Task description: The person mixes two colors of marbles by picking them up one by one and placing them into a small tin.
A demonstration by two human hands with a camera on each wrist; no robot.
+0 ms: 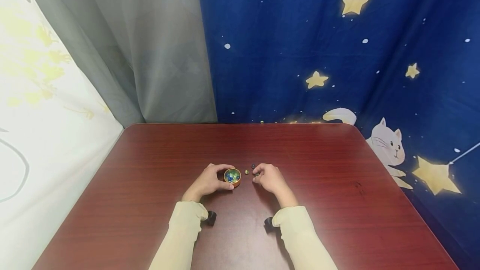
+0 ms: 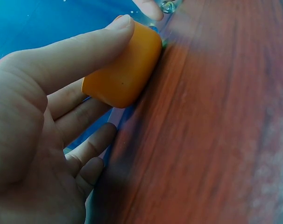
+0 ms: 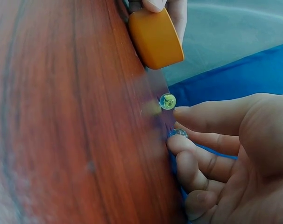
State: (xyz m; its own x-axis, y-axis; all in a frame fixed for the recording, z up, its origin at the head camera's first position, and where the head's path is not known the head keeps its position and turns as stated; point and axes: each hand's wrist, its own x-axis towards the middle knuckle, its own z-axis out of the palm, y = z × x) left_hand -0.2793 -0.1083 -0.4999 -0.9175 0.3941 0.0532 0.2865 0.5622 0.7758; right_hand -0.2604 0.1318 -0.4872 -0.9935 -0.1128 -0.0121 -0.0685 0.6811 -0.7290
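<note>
Clasping orange bowl (image 2: 125, 74) with fingers of left hand (image 1: 207, 181), at nine o'clock from loose yellow marble (image 3: 168, 101) on counter (image 1: 300, 149). Reaching to second marble (image 3: 178, 133) with bent fingers of right hand (image 1: 271, 179); cannot tell if pinching. Could set yellow marble rolling by brushing it.

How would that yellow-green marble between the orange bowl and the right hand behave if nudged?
The marble would probably roll readily, being round on a flat-looking tabletop. Its shiny surface suggests it may be slippery to pinch. Its clear, glassy look suggests it's stiff, not squashy.
</note>
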